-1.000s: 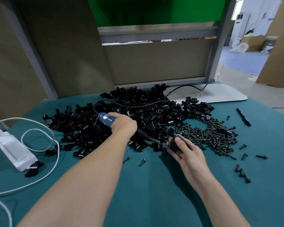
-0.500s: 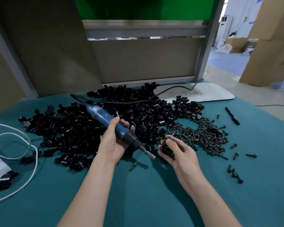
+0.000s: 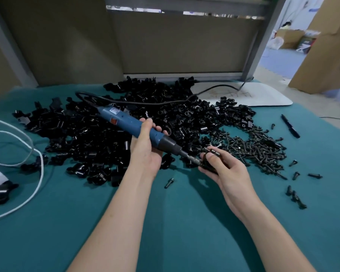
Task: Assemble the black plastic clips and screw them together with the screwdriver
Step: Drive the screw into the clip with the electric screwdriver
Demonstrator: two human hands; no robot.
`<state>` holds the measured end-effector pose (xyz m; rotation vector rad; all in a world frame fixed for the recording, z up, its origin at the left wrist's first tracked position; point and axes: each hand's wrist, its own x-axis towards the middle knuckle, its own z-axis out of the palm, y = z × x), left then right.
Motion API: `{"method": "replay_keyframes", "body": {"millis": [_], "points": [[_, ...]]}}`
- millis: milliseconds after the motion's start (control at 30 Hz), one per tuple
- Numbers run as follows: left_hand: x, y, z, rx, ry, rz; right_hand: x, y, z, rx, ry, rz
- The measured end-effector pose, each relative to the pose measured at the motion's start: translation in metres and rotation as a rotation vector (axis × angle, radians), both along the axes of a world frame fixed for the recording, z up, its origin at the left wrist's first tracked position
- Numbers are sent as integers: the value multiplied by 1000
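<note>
Gripping blue screwdriver (image 3: 126, 122) | left hand (image 3: 145, 154) | black clip (image 3: 208, 164) pinched | right hand (image 3: 229, 174)

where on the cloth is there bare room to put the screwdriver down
Bare cloth lies between the left forearm and right forearm, nearer than the lone screw, and between the white cable and the left forearm. Crowded: clip pile and screw pile farther back.

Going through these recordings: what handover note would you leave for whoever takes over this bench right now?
Right hand holds one black clip, thumb on top.
Left hand grips the blue screwdriver, bit tip at that clip.
Loose clips are heaped behind the hands; screws are piled to the right.
Done: clip and driver brought together; whether a screw is seated cannot be told.
Left: drive it home, then work through the heap.
</note>
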<state>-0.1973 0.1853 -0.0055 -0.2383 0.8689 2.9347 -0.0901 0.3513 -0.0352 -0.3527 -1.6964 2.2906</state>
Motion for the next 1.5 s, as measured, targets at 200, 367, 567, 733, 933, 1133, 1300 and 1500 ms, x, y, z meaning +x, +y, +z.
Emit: {"method": "replay_keyframes", "body": {"millis": [200, 367, 567, 733, 933, 1133, 1300, 1500], "points": [[4, 0, 1, -17, -11, -9, 0, 1, -1, 13, 3, -27], [6, 0, 1, -25, -15, -25, 1, 0, 0, 3, 7, -21], [6, -2, 1, -42, -26, -37, 1, 0, 2, -10, 6, -9], [7, -1, 1, -37, -35, -22, 2, 0, 2, -14, 9, 12], [8, 1, 2, -21, -35, -9, 3, -1, 3, 0, 14, 28], [9, 1, 5, -26, -32, -15, 4, -2, 5, -5, 29, 37], [8, 0, 6, -8, -37, -26, 6, -2, 6, 15, 32, 57], [9, 2, 9, -11, -54, -2, 14, -5, 12, 391, 34, 26]]}}
